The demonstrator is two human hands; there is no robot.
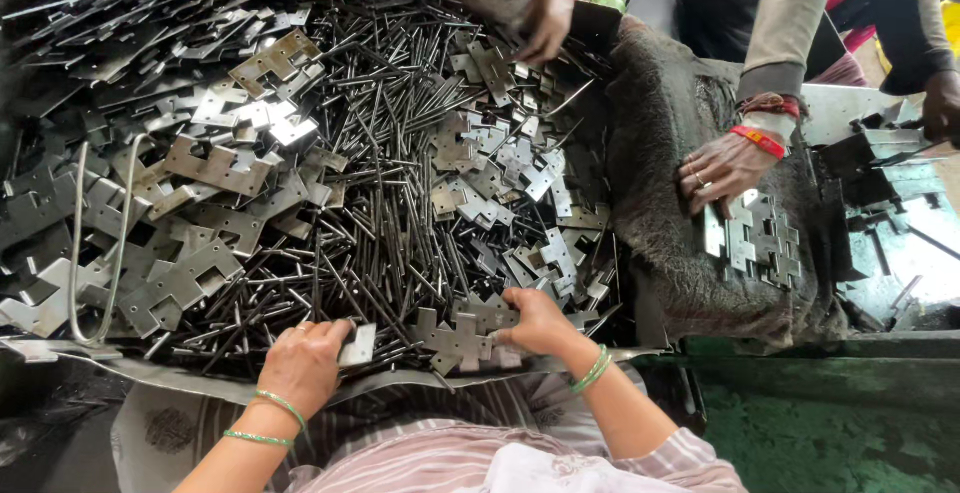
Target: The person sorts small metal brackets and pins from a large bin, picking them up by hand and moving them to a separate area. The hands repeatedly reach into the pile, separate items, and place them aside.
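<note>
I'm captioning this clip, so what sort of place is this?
Probably a small metalworking workshop where hinges are put together by hand: a heap of thin metal pins, piles of stamped hinge plates, and a co-worker's hand beside a stack of plates.

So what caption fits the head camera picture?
Left hand holds a metal plate; right hand grips stacked plates beside metal rods.

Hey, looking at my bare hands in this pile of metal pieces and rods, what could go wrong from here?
1. The left hand holds a small flat metal plate bare; its cut edges could nick skin.
2. The right hand presses on notched grey metal plates amid thin dark steel rods whose ends might prick.
3. A co-worker's hand reaches into the same heap; hands may collide.
</note>
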